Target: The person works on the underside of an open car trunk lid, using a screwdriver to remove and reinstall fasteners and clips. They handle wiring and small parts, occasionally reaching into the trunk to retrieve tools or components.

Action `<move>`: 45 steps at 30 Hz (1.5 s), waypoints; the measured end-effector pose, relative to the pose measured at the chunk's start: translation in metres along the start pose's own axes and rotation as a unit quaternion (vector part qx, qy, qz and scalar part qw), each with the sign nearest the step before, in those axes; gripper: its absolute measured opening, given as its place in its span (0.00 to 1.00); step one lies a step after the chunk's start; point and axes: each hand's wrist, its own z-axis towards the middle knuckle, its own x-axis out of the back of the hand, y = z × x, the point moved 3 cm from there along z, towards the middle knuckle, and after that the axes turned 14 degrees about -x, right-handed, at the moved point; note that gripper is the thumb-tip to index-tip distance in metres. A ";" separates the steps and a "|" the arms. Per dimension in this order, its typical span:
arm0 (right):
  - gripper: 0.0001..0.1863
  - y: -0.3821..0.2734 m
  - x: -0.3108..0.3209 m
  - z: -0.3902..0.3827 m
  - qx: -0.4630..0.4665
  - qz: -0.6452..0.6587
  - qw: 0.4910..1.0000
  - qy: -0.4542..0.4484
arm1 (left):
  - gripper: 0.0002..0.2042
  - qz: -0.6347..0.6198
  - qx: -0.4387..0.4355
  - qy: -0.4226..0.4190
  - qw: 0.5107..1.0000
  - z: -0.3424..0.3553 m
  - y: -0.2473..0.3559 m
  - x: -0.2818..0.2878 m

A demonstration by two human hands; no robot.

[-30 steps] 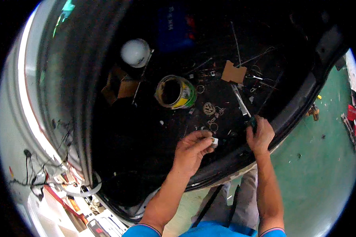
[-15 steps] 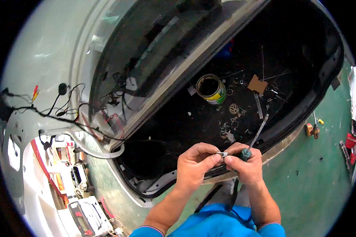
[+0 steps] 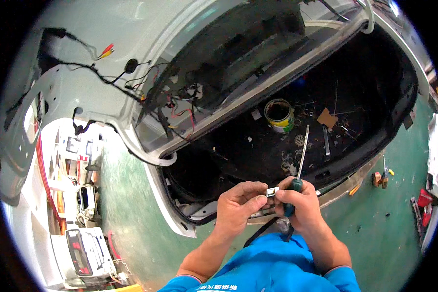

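Observation:
Between the fingertips of both hands is a small whitish rectangular piece [image 3: 271,192] with a dark middle; its exact kind does not show. My left hand [image 3: 234,207] pinches it between thumb and forefinger from the left. My right hand [image 3: 304,204] is wrapped round the dark green handle of a screwdriver [image 3: 302,153], whose metal shaft points away from me. The right thumb tip also reaches the small piece's right side. Both hands are just in front of the rear edge of an open car boot [image 3: 228,170].
Inside the boot are an open tin [image 3: 279,127], a brown cardboard scrap [image 3: 327,118], a metal strip [image 3: 326,141], an emblem and loose bits. Wires [image 3: 102,75] hang from the raised white lid [image 3: 146,29]. On the green floor [image 3: 355,233] at right lies an orange tool [image 3: 376,179].
The small piece has been tilted, so its dark middle now shows. The screwdriver has swung from leaning right to nearly straight ahead. My viewpoint has shifted, moving the car in the picture.

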 end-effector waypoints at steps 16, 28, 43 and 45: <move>0.09 0.022 -0.052 -0.032 0.032 -0.096 0.989 -0.111 | 0.10 0.304 -0.373 -0.049 0.875 -0.055 0.053 0.027; 0.13 0.023 -0.056 -0.037 0.054 -0.112 0.979 -0.161 | 0.14 0.445 -0.505 -0.101 0.733 -0.066 0.062 0.028; 0.09 0.025 -0.061 -0.025 0.073 -0.202 0.971 -0.102 | 0.14 0.221 -0.321 -0.050 0.920 -0.063 0.044 0.042; 0.09 0.026 -0.062 -0.024 0.057 -0.211 0.971 -0.095 | 0.14 0.217 -0.323 -0.058 0.919 -0.063 0.043 0.046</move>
